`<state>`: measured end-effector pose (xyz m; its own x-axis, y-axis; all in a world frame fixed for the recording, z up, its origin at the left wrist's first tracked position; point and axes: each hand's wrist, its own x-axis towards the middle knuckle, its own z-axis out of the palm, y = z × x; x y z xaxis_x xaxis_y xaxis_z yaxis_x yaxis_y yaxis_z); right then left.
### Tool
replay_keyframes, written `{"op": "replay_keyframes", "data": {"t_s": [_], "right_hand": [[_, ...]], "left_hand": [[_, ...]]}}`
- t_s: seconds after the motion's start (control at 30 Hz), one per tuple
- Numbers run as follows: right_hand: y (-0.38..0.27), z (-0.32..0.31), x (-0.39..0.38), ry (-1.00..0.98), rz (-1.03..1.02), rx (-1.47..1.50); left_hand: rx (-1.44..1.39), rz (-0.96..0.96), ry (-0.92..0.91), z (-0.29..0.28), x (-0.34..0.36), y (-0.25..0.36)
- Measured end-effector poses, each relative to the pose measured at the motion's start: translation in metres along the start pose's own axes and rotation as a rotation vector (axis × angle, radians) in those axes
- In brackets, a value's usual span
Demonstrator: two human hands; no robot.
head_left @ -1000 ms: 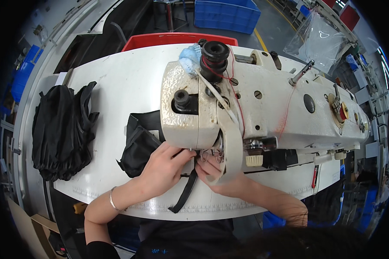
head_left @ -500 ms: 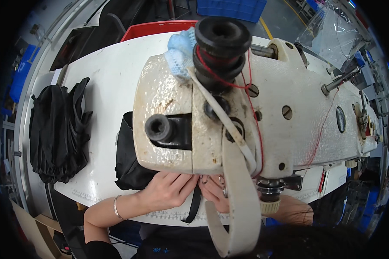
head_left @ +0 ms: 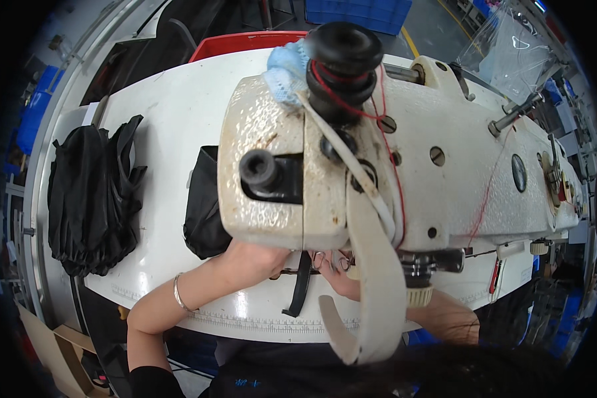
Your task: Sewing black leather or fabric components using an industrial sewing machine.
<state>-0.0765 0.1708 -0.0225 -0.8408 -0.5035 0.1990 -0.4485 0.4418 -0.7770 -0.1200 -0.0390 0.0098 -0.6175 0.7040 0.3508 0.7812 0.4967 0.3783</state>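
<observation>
My left hand (head_left: 255, 261) slid deeper under the cream metal sewing-machine head (head_left: 265, 219), soft black fabric (head_left: 205, 205) shifting ahead of it: likely feeding. Fingers hidden, can't tell grip; my right hand (head_left: 338, 278) likewise.

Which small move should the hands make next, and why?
Perhaps the right hand should straighten the black strip a little, because its near end is unheld and bends leftward, while the left hand is partly hidden by the sewing machine.
</observation>
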Motion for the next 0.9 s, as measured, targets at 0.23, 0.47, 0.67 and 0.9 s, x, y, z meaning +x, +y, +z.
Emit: {"op": "replay_keyframes", "data": {"t_s": [0.23, 0.47, 0.67, 0.9], "right_hand": [[-0.017, -0.004, -0.005, 0.056, -0.624, -0.701], [-0.052, 0.006, -0.047, 0.149, -0.642, -0.587], [-0.053, 0.010, -0.050, 0.241, -0.629, -0.535], [-0.055, 0.011, -0.053, 0.220, -0.626, -0.529]], "left_hand": [[0.528, 0.169, -0.189, -0.026, 0.005, 0.049], [0.411, 0.327, -0.145, -0.028, -0.076, 0.097], [0.377, 0.206, 0.223, 0.003, -0.096, 0.095], [-0.018, -0.066, 0.311, -0.009, -0.082, 0.087]]}}
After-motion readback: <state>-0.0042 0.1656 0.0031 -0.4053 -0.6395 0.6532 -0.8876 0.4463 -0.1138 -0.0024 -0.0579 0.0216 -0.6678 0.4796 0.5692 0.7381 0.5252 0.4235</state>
